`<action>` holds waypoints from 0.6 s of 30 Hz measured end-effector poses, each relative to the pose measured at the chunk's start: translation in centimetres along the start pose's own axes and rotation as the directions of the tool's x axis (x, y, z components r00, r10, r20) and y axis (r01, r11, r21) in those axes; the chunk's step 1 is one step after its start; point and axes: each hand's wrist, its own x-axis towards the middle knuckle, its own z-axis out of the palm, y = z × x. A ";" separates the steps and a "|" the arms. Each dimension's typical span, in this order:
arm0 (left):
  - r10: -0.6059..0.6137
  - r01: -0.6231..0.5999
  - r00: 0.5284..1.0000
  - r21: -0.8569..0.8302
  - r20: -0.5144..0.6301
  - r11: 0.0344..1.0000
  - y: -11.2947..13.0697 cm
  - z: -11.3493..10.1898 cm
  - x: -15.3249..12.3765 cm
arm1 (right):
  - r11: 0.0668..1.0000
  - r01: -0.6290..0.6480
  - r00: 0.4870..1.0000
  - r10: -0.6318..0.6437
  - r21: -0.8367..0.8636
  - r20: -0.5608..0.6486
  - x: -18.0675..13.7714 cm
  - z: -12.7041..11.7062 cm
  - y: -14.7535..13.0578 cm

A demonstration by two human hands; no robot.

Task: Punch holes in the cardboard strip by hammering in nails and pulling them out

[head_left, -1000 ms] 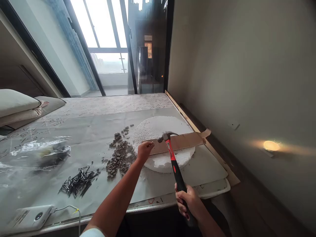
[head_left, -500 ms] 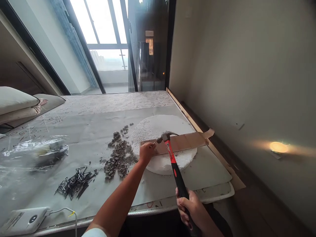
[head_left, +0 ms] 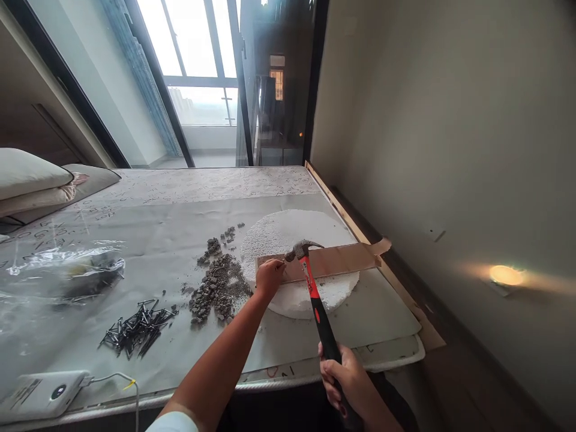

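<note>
My right hand (head_left: 339,375) is wrapped round the black and red handle of a claw hammer (head_left: 317,306). The hammer's head hangs over a flat wooden board (head_left: 335,259), its striking face close to the fingertips of my left hand (head_left: 269,279). Those fingers are pinched round a small nail, mostly hidden by them, at the board's left part. Under the board lies a round white foam disc (head_left: 292,223). Left of the disc are grey rubble bits (head_left: 216,288), and nearer to me a heap of dark nails (head_left: 137,328).
A grey sheet (head_left: 180,240) covers much of the mattress. On the left lie a clear plastic bag (head_left: 67,276) and a white power bank (head_left: 47,393) with a cable. Folded bedding (head_left: 33,177) sits at the far left. A wooden edge strip (head_left: 342,210) runs along the right side.
The view has shifted slightly. Both hands keep their grips, and the hammer head stays near the left fingertips with barely any movement.
</note>
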 end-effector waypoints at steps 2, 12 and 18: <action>0.009 -0.009 1.000 -0.002 0.002 1.000 0.0 0.1 -0.2 | 0.999 -0.005 1.000 0.005 -0.032 -0.002 0.0 0.0 0.1; 0.000 0.000 1.000 0.016 -0.005 1.000 -0.3 0.0 -0.7 | 0.940 0.027 0.991 -0.070 -0.340 -0.114 -2.1 0.9 -2.5; 0.010 -0.010 1.000 0.007 -0.002 1.000 -0.5 -0.1 -0.9 | 0.830 -0.015 0.971 -0.120 -0.557 -0.205 -2.3 2.0 -3.6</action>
